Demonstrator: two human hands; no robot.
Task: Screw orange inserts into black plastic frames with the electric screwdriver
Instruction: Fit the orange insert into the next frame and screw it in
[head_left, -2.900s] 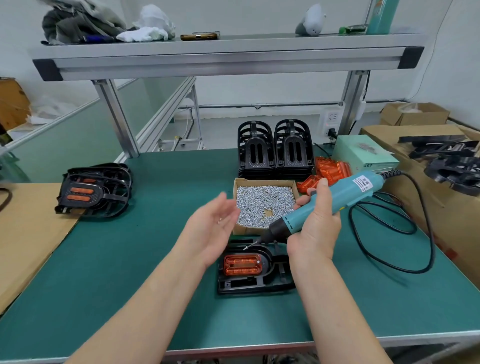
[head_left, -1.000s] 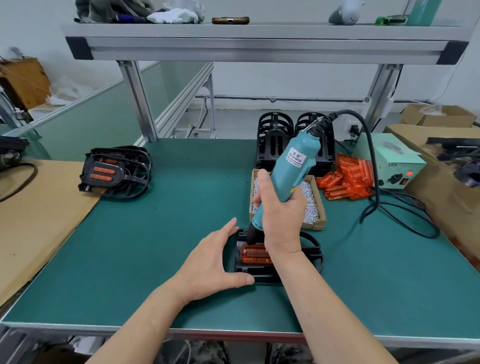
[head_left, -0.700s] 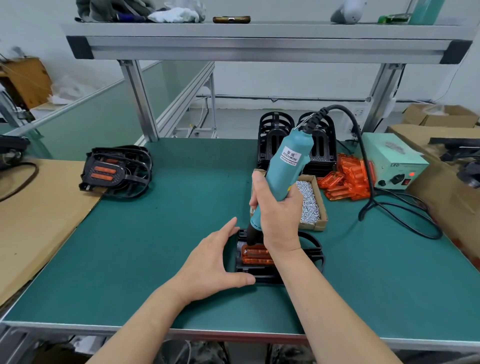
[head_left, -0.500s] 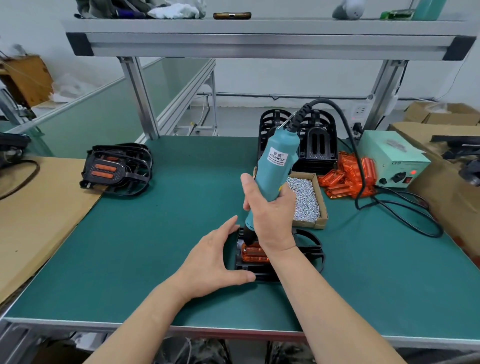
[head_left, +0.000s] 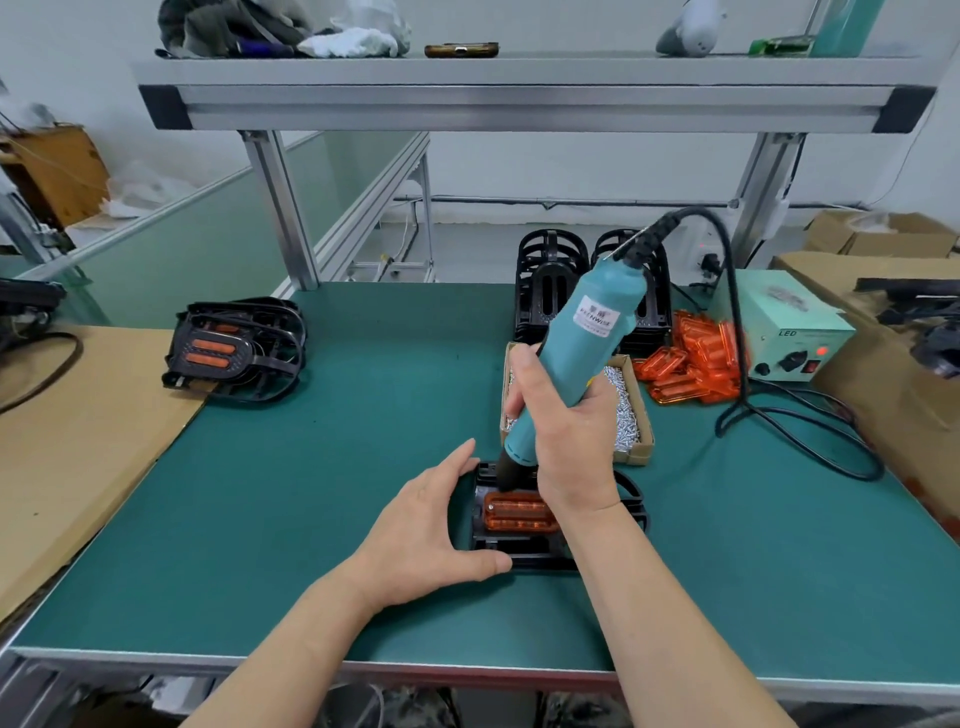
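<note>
A black plastic frame (head_left: 631, 499) lies on the green mat near the front, with an orange insert (head_left: 519, 512) seated in it. My right hand (head_left: 566, 431) grips the teal electric screwdriver (head_left: 587, 338), which tilts up and to the right. Its dark nose stands on the frame at the insert's back left corner; the bit tip is hidden. My left hand (head_left: 431, 525) lies flat on the mat with straight fingers. It presses against the frame's left end, the thumb along the front edge.
A cardboard box of screws (head_left: 631, 415) sits just behind the frame. Loose orange inserts (head_left: 696, 358), a power supply (head_left: 789, 332) and the looping cable (head_left: 805, 436) lie to the right. Empty frames (head_left: 550, 291) are stacked behind; assembled frames (head_left: 239, 348) sit at left.
My right hand brought the screwdriver from above the screw box down onto the frame. My left hand dropped from mid-air to brace the frame. Over the last second, both barely move.
</note>
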